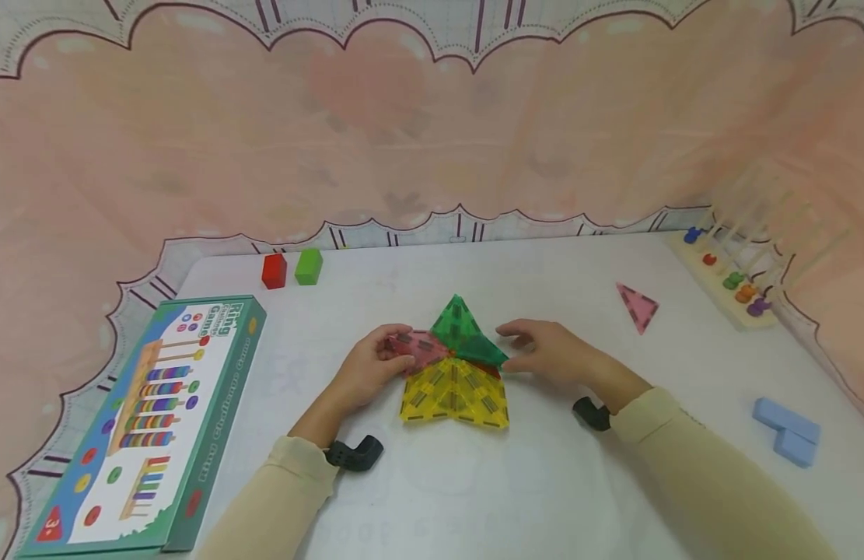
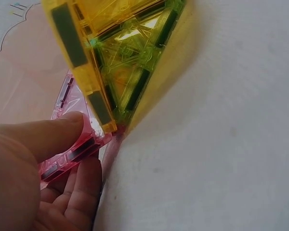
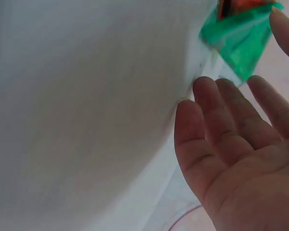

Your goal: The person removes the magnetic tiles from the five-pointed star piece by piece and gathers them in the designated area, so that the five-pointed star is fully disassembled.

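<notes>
Tile cluster [image 1: 454,393] joined mid-table on the white table [image 1: 543,482]. Left hand [image 1: 367,364] pinches the pink tile [image 1: 423,350] between thumb and fingers. Right hand [image 1: 554,354] spread, gripping nothing; thumb at a corner of the green tile [image 1: 482,348], contact uncertain. Judged: light, stiff plastic, smooth enough to slip; joints may part if squeezed. Best hold: flat faces near outer edges. Box [image 1: 148,428] at left appears closed; contents hidden.

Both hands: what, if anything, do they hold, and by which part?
The left hand pinches the pink translucent flat-sided piece by its outer end; the right hand holds nothing.
</notes>
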`<control>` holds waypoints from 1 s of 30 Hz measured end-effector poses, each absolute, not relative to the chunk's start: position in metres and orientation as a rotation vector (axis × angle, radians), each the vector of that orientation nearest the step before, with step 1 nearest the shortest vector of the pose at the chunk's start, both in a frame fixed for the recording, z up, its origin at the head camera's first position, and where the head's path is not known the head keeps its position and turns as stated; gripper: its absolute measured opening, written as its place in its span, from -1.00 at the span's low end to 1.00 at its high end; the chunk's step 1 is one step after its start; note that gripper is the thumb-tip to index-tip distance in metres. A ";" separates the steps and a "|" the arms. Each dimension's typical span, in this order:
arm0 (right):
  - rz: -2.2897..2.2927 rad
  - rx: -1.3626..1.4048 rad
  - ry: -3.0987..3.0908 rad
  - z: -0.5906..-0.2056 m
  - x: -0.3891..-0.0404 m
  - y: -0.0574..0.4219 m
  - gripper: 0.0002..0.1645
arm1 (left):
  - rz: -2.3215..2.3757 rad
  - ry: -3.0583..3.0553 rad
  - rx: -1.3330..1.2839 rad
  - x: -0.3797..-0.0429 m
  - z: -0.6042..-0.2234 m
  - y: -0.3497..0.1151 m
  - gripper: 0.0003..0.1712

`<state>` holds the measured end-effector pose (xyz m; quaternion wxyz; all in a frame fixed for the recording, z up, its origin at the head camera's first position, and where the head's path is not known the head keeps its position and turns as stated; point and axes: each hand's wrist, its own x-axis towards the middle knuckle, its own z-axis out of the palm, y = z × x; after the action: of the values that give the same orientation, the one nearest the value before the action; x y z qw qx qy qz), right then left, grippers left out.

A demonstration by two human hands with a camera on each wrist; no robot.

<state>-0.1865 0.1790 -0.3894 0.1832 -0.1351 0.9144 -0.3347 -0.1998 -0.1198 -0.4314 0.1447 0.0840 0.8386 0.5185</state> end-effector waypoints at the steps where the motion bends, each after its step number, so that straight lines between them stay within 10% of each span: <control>1: -0.937 -0.382 2.576 -0.390 -0.188 0.175 -0.28 | 1.493 2.421 0.240 -0.200 -0.431 -0.119 -0.48; 30: -0.983 -0.371 2.484 -0.394 -0.204 0.150 -0.27 | 1.508 2.411 0.213 -0.199 -0.433 -0.118 -0.51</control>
<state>-0.2042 0.1496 -0.3943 0.2203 -0.1341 0.8984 -0.3554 -0.1992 -0.1184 -0.4329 0.1444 0.0741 0.8366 0.5233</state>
